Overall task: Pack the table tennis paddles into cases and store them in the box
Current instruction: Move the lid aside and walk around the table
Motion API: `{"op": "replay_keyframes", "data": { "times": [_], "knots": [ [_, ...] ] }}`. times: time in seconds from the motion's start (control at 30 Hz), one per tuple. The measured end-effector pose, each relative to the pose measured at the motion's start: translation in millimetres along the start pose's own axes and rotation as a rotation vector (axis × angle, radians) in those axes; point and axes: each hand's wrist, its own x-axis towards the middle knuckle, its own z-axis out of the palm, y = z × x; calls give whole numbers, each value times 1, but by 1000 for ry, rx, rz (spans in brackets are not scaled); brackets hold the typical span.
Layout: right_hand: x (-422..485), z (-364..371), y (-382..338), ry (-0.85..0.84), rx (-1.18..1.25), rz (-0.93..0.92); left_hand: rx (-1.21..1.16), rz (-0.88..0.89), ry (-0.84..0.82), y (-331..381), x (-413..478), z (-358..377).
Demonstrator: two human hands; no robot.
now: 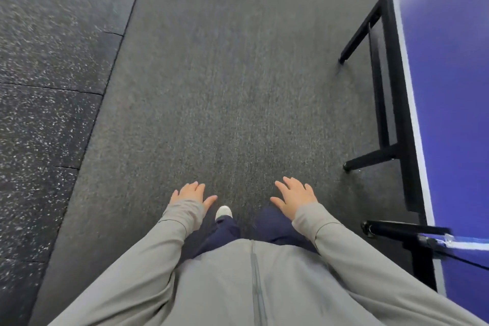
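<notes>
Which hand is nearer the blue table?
The right hand, open and empty: the table runs along that side, while the left hand is on the side of the speckled mats.

left grip [189, 193] fingers spread | right grip [295, 196] fingers spread | blue table [449, 87] at right

The blue table [449, 87] runs off the right edge (floor [225, 74] blurred).

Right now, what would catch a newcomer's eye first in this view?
The blue table tennis table runs along the right edge on black legs, the brightest thing here. Low in the middle, the left hand and right hand are spread open above the grey carpet, holding nothing.
</notes>
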Motion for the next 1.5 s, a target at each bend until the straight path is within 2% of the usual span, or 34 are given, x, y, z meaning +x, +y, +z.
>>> {"op": "replay_keyframes", "data": {
  "times": [0.23, 0.4, 0.57, 0.77, 0.93, 1.17, 1.33, 1.5],
  "knots": [
    [78, -68, 14, -19, 80, 50, 34, 75, -48, 40, 89, -80],
    [134, -119, 77, -44, 140, 182, 62, 83, -47, 81, 156, -141],
    [188, -191, 147, -52, 261, 316, 45, 136, 20, 141, 232, -234],
    [248, -264, 180, -59, 309, 336, 62, 195, 35, 191, 311, -320],
    [323, -330, 193, -92, 333, 350, 69, 163, 25, 197, 392, -388],
    [439, -467, 197, -29, 405, 397, 68, 146, 36, 212, 514, -524],
    [500, -556, 209, 41, 432, 391, 112, 210, 24, 252, 579, -608],
    [559, -616, 250, 20, 437, 421, 159, 253, -3, 304, 642, -669]
  ]
}}
